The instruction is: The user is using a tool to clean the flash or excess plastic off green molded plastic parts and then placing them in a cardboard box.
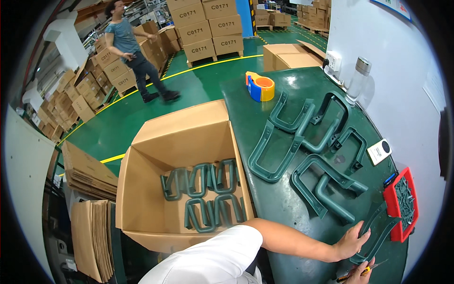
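At the lower right, my left hand (351, 244) has its fingers around one leg of a dark green U-shaped handle (377, 242), held just above the green table. Close below it, my right hand (362, 276) grips a small yellow-and-black tool (366, 270) with a thin pointed tip; its exact kind is too small to tell. That tip is near the curved end of the handle, and I cannot tell whether they touch. Part of my right hand is cut off by the lower edge. Several similar green handles (272, 165) lie in a loose pile farther up the table.
An open cardboard box (179, 241) at the left holds several green handles in rows. A red bin (391, 208) of small green parts stands at the right, near a white card-like item (379, 151). Tape dispenser (255, 90) and clear bottle (358, 83) stand farther back. Another person (130, 45) walks beyond.
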The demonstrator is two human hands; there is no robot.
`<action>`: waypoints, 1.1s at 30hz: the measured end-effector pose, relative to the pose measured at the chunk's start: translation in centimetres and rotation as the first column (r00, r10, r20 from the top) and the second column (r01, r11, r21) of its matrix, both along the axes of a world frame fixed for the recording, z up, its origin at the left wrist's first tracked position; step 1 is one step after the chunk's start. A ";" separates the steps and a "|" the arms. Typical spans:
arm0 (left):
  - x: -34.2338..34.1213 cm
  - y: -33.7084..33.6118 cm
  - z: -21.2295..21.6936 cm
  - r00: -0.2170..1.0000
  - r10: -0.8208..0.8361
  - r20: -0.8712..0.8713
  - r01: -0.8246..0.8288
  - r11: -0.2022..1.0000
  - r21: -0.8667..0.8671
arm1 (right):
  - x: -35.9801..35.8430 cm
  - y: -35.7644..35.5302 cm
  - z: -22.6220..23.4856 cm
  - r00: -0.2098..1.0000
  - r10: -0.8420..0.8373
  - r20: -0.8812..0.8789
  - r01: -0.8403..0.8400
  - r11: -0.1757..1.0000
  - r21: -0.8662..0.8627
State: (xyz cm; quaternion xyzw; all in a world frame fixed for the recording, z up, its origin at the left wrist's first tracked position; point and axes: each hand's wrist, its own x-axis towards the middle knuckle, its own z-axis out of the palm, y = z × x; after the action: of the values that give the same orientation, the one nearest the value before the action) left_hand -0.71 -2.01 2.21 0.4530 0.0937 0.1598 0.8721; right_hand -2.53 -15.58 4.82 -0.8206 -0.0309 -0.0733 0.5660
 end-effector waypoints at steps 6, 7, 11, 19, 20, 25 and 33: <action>0.2 -0.3 -0.8 0.980 0.192 0.057 -0.200 0.953 0.228 | 0.9 0.2 0.0 0.999 0.043 0.022 -0.040 0.994 -0.102; 0.3 -0.8 -1.1 0.948 0.296 0.120 -0.318 0.901 0.296 | 1.2 0.5 -0.8 0.995 0.043 0.088 -0.034 0.995 -0.096; -0.7 -0.3 -0.5 0.984 0.156 0.087 -0.176 0.924 0.339 | 3.4 0.5 -3.8 0.995 -0.091 0.033 0.091 0.996 0.024; -2.1 0.4 1.0 0.931 0.172 0.321 -0.297 0.868 0.397 | 3.2 2.6 -3.3 0.987 -0.162 0.011 0.154 0.957 0.244; -2.7 1.2 1.0 0.965 0.070 0.253 -0.188 0.859 0.477 | 3.0 2.8 -3.2 0.985 -0.167 -0.036 0.170 0.939 0.300; -2.6 2.1 -0.6 0.793 -0.053 0.607 -0.416 0.681 0.603 | 1.4 1.8 -0.5 0.924 0.161 -0.346 0.029 0.874 0.485; -2.5 2.4 -1.6 0.776 -0.096 0.623 -0.476 0.558 0.679 | -1.0 2.7 -1.7 0.888 0.032 -0.458 0.259 0.789 0.557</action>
State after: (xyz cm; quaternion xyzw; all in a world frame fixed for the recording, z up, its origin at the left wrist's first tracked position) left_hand -3.23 0.39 0.63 0.7101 -0.2170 0.4171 0.5241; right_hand -3.57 -12.84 3.13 -0.5912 0.1751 0.0750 0.7837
